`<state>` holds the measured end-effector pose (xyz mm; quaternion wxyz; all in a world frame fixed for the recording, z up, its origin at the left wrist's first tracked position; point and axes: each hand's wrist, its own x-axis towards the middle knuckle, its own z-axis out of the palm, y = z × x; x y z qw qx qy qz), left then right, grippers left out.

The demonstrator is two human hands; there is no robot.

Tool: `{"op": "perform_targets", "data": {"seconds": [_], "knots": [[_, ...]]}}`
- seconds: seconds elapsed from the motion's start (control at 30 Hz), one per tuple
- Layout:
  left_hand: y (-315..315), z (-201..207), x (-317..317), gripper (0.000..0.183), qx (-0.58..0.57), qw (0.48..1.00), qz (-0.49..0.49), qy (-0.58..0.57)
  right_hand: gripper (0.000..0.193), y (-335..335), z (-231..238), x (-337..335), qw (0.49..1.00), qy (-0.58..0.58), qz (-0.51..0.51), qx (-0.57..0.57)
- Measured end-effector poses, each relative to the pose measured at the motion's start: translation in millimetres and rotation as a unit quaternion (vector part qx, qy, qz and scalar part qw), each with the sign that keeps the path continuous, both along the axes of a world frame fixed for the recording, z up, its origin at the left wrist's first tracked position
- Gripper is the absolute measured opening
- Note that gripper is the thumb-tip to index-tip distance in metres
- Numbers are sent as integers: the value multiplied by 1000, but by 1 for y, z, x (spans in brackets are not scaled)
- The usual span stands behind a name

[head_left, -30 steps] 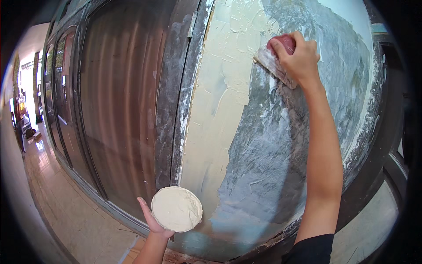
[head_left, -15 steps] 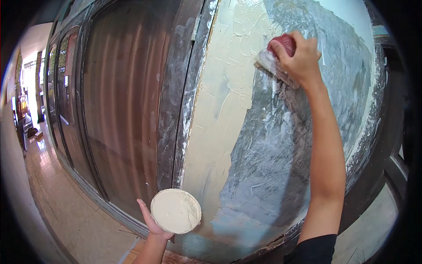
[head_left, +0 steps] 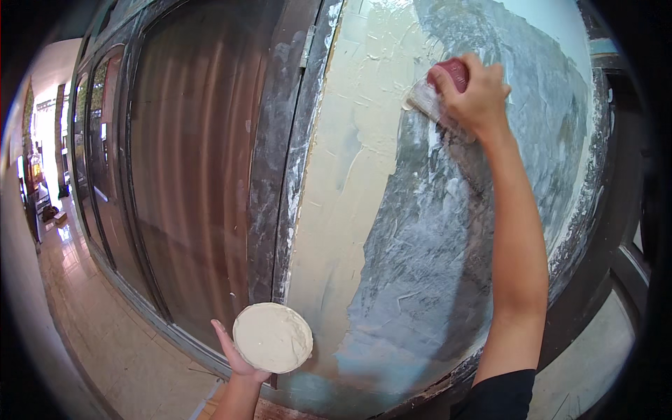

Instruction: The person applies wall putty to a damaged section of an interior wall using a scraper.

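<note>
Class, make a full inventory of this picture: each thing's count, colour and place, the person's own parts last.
Wall: one, mottled grey, centre to right
Coating: one long band, cream, wall's left side
Trowel: one, red handle, upper right of centre
Paste container: one, round, cream contents, lower centre
Large glazed panel: one, brown, left
Hinge: one, grey, top centre
Tiled floor: one, beige, lower left
Small box: one, brown, far left
Left hand: one, bare, supporting container
Right hand: one, bare, gripping trowel
Sleeve: one, black, lower right
</note>
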<state>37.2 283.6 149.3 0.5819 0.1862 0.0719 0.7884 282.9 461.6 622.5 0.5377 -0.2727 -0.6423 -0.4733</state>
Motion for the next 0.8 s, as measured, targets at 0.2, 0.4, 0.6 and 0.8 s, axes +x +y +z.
{"op": "perform_targets", "data": {"seconds": [0.2,0.4,0.6,0.8], "knots": [[0,8,2,107,-24,999,13,-18,43,-5,6,0,1000,24,-13,2],[-1,2,-2,106,-26,999,40,-9,45,-5,4,-6,1000,-5,-26,-4],[-7,2,-4,109,2,1000,26,6,51,2,-8,-11,999,-42,-28,-1],[-10,1,-6,102,-48,996,66,-31,48,-8,-3,-8,1000,6,-15,0]]}}
